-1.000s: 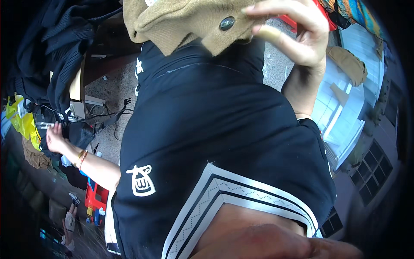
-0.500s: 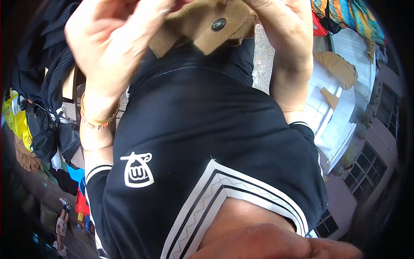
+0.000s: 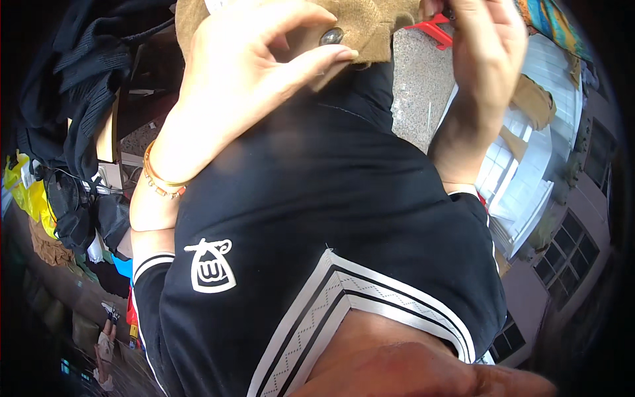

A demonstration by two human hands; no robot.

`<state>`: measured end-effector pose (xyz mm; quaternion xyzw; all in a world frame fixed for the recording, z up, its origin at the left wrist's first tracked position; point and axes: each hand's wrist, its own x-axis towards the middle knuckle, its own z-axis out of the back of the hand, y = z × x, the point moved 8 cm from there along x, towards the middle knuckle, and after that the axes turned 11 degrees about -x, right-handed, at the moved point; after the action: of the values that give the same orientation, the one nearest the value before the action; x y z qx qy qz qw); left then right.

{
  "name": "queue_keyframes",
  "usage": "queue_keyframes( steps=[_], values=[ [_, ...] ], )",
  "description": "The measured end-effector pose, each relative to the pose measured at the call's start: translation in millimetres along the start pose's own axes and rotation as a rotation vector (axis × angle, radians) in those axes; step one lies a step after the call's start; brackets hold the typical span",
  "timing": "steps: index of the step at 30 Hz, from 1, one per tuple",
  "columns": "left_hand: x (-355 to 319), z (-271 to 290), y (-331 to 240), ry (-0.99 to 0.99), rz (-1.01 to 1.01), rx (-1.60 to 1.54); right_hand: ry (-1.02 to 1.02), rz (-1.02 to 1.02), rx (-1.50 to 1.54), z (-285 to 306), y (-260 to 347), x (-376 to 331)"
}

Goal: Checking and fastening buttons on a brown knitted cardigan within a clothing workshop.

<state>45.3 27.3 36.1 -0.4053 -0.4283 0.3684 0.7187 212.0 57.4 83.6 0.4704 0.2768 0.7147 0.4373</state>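
The fingers (image 3: 317,59) of the left hand (image 3: 245,73) were pinched on the tan garment (image 3: 370,30) just beside its metal button (image 3: 332,36), at the top of the view above the black shirt (image 3: 331,198). The right hand (image 3: 486,59) gripped the same cloth's far edge. The step looked like working the button; it would need a steady pinch. A dark clothes pile (image 3: 73,86) lay left.
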Motion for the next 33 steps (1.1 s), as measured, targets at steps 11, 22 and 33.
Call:
queue_keyframes(
  steps=[11, 22, 33],
  values=[
    [-4.6, -14.3, 5.3, 0.106, -0.182, 0.125, 0.261, -0.491, -0.116, -36.3, -54.1, -49.1],
    [-44.4, -18.8, 82.8, -0.050, 0.437, -0.615, 0.265, -0.465, -0.123, -41.1, -59.5, -57.0],
    [-52.7, -17.8, 88.0, -0.101, 0.459, -0.668, 0.290, -0.455, -0.283, -36.9, -41.8, -49.4]
  ],
)
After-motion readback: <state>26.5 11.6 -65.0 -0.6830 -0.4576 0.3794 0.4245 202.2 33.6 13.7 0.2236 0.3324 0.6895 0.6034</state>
